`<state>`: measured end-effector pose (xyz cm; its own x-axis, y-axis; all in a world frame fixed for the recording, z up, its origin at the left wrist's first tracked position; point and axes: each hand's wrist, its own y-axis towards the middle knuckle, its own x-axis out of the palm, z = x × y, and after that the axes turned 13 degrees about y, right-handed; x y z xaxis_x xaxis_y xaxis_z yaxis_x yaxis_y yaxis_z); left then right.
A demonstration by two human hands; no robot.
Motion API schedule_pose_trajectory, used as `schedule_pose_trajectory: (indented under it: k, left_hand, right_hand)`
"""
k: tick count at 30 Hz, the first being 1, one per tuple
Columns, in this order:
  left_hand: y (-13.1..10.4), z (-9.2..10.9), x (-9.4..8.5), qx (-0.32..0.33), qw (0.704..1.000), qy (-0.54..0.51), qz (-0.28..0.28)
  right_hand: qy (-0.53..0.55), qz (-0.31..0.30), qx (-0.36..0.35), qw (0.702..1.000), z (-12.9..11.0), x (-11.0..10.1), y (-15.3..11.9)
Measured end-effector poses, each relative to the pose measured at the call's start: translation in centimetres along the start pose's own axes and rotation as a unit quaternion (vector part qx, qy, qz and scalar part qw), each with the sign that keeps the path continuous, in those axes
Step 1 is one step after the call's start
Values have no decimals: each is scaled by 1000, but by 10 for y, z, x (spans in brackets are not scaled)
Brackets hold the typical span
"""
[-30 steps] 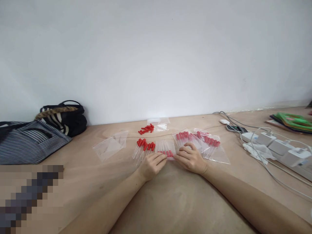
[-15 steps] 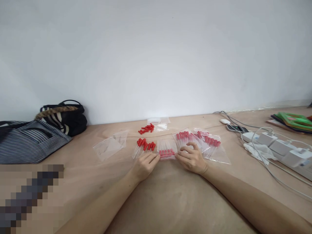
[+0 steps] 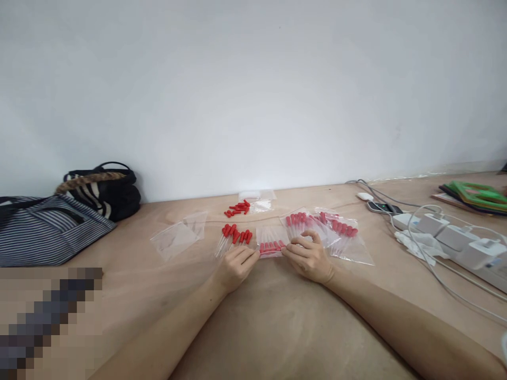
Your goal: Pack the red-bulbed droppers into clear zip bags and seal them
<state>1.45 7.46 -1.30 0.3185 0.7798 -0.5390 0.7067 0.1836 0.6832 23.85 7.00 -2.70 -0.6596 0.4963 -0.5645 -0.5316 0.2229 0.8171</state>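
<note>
Both hands rest on the table [image 3: 277,327], the left hand [image 3: 236,264] and right hand [image 3: 309,257] each pinching a near corner of a small clear bag [image 3: 271,242] lying flat between them, with what look like red-capped droppers inside. Just right lie more filled bags [image 3: 332,232]; just left sit loose droppers [image 3: 233,237], and farther left two empty bags [image 3: 179,236]. Red caps [image 3: 237,209] lie far, near the wall.
</note>
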Motion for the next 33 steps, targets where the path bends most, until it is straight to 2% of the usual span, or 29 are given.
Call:
schedule_pose_trajectory:
  k: [6, 15, 21, 27, 33]
  left_hand:
    - [2, 0, 0, 9, 1000, 7, -2]
    - [3, 2, 1, -5, 1000, -11, 7]
    - [5, 1, -1, 6, 1000, -4, 19]
    - [5, 2, 1, -10, 1000, -19, 20]
    - [8, 6, 4, -24, 997, -59, 38]
  right_hand:
    - [-9, -12, 33, 999, -1, 1, 5]
    - [26, 27, 4, 999, -2, 10, 5]
    - [11, 25, 34, 999, -6, 11, 10]
    - [4, 8, 19, 1000, -8, 19, 11]
    - [27, 21, 14, 999, -12, 19, 12]
